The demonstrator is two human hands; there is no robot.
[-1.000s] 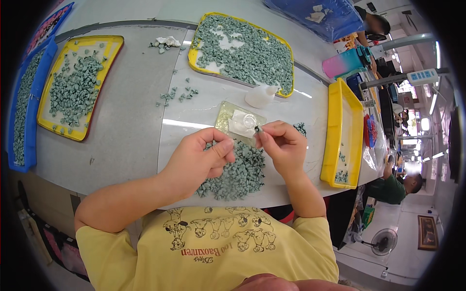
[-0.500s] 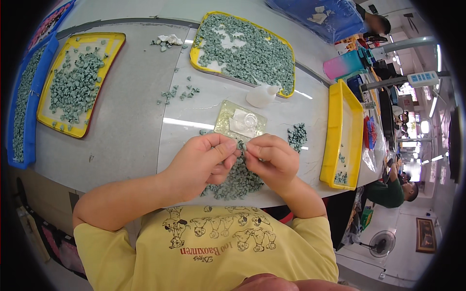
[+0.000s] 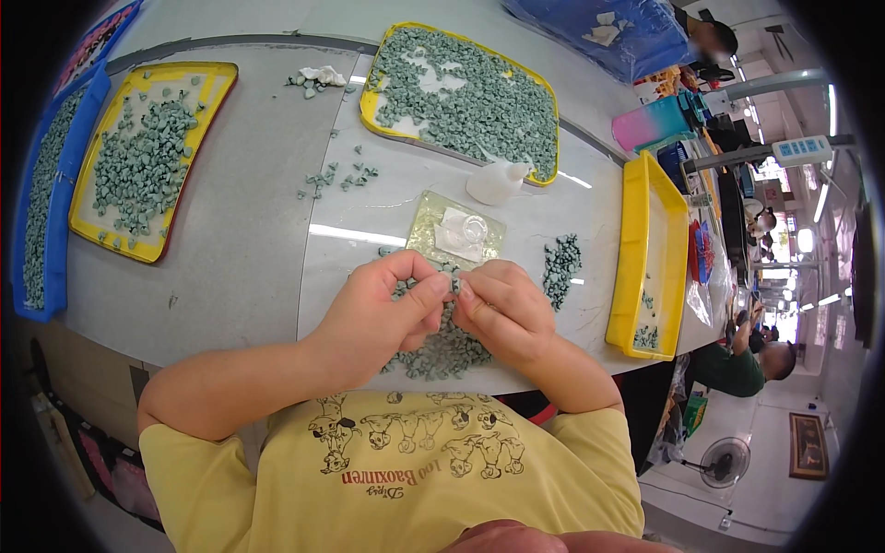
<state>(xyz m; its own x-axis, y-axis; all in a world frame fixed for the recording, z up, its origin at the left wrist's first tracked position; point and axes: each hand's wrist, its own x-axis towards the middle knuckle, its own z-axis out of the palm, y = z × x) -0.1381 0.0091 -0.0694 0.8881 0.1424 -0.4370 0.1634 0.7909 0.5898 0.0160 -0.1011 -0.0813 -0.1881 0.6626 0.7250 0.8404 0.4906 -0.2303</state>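
Note:
My left hand (image 3: pixel 383 313) and my right hand (image 3: pixel 509 313) meet fingertip to fingertip, both closed in a pinch. Between them is a small grey-green piece (image 3: pixel 454 284), mostly covered by the fingers; its exact kind is too small to make out. Under and behind my hands lies a pile of similar grey-green pieces (image 3: pixel 442 358). Just beyond the fingertips sits a pale green pad (image 3: pixel 422 230), bearing a white sheet with a small clear round dish (image 3: pixel 474 229). Past the pad, a white squeeze bottle (image 3: pixel 493 184) lies near the large tray.
A yellow-rimmed tray (image 3: pixel 371 111) of pieces is at the back, another yellow tray (image 3: pixel 226 83) at the left beside a blue bin (image 3: pixel 55 300). A smaller pile (image 3: pixel 560 267) and a deep yellow tray (image 3: pixel 631 249) are on the right. A co-worker (image 3: pixel 733 369) sits beyond.
My right hand has shifted slightly left and turned, and the fingertips press closer around the small piece. My left hand has hardly moved.

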